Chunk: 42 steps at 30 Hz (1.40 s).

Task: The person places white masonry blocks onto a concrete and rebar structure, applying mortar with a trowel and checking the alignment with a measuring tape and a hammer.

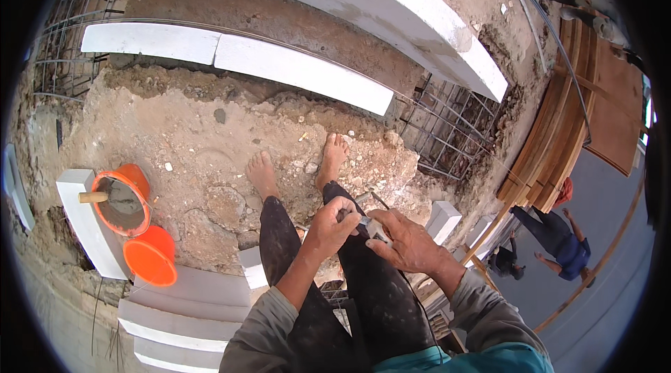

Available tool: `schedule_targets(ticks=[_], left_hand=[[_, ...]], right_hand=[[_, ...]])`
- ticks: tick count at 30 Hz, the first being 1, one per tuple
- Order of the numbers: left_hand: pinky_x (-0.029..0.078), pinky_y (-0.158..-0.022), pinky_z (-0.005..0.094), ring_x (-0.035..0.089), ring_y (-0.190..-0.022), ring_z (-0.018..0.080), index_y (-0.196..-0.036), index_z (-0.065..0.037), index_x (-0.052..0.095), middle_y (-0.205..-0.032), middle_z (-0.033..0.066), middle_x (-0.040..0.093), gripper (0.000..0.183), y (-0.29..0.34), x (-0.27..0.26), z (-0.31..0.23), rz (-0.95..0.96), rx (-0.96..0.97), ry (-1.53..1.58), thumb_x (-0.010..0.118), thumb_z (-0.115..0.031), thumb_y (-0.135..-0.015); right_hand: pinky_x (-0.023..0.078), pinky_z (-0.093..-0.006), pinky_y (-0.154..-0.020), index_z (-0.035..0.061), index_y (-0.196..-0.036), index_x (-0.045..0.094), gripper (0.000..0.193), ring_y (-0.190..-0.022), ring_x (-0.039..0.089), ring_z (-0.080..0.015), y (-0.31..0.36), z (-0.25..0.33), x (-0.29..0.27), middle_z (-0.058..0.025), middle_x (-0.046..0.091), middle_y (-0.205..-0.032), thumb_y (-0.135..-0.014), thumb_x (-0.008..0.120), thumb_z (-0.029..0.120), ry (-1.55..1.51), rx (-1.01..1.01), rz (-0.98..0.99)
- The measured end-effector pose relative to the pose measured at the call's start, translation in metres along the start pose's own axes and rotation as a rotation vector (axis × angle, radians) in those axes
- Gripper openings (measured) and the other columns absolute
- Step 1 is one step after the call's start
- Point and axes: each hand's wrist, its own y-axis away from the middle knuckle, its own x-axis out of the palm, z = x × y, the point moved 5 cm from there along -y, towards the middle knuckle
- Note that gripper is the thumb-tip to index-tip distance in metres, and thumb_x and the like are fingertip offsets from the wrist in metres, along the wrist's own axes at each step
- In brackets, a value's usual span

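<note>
In front of my dark trousers, my left hand [330,227] and my right hand [414,241] are close together. The right hand's fingers are closed round a small whitish object [378,232], whose kind I cannot make out. My left hand is closed in a pinch at the near side of it, with a small grey piece [342,215] showing between thumb and fingers. A dark thin bent piece [379,199] sticks up just beyond the right fingers. Part of the whitish object is hidden by both hands.
White blocks [300,72] form a low row ahead, with a taller white block wall [391,9] behind. Rebar cages [447,128] lie in the trench. Left stand an orange mortar bucket [124,198] and another orange bucket [150,255]. Timber boards [559,128] and people [559,240] are at right.
</note>
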Motion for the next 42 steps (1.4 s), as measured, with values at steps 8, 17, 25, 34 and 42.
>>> schedule_targets(ticks=[8,17,25,34,42], left_hand=[[0.057,-0.070,0.0309,0.064,-0.082,0.0178,-0.111,0.001,0.058,-0.101,0.0129,0.063,0.033,-0.073,-0.156,0.000,-0.718,0.032,0.161,0.055,-0.029,-0.098],[0.057,-0.077,0.0358,0.065,-0.096,0.0240,-0.131,0.003,0.054,-0.116,0.0159,0.062,0.049,-0.047,-0.038,0.082,-0.611,-0.099,0.475,0.060,-0.028,-0.094],[0.056,-0.073,0.0284,0.065,-0.089,0.0200,-0.128,0.006,0.055,-0.110,0.0156,0.065,0.041,-0.027,-0.060,0.099,-0.766,-0.050,0.618,0.057,-0.018,-0.094],[0.055,-0.078,0.0328,0.064,-0.092,0.0215,-0.127,0.004,0.055,-0.113,0.0157,0.063,0.043,-0.031,-0.061,0.106,-0.710,-0.049,0.684,0.056,-0.021,-0.091],[0.056,-0.079,0.0330,0.064,-0.093,0.0218,-0.127,0.003,0.056,-0.114,0.0160,0.063,0.041,-0.027,-0.069,0.099,-0.708,-0.038,0.687,0.055,-0.020,-0.093]], right_hand=[[0.046,-0.0449,-0.080,0.0025,-0.131,0.054,0.047,-0.090,0.057,-0.0371,0.175,-0.068,-0.113,-0.0174,0.054,-0.094,-0.091,0.060,0.025,0.349,0.285,-0.100],[0.046,-0.0471,-0.077,0.0015,-0.128,0.055,0.042,-0.086,0.057,-0.0387,0.124,-0.034,-0.193,-0.0197,0.053,-0.095,-0.092,0.059,0.024,0.904,0.372,-0.260],[0.047,-0.0530,-0.083,0.0010,-0.128,0.054,0.043,-0.095,0.061,-0.0453,0.045,-0.046,-0.191,-0.0258,0.057,-0.106,-0.096,0.056,0.029,1.071,0.449,-0.194],[0.047,-0.0538,-0.086,0.0018,-0.127,0.054,0.043,-0.098,0.061,-0.0467,0.016,-0.011,-0.185,-0.0269,0.057,-0.109,-0.096,0.055,0.032,1.118,0.514,-0.155],[0.049,-0.0527,-0.080,0.0032,-0.126,0.055,0.040,-0.093,0.061,-0.0451,0.008,-0.002,-0.180,-0.0257,0.059,-0.105,-0.095,0.057,0.029,1.206,0.460,-0.171]])
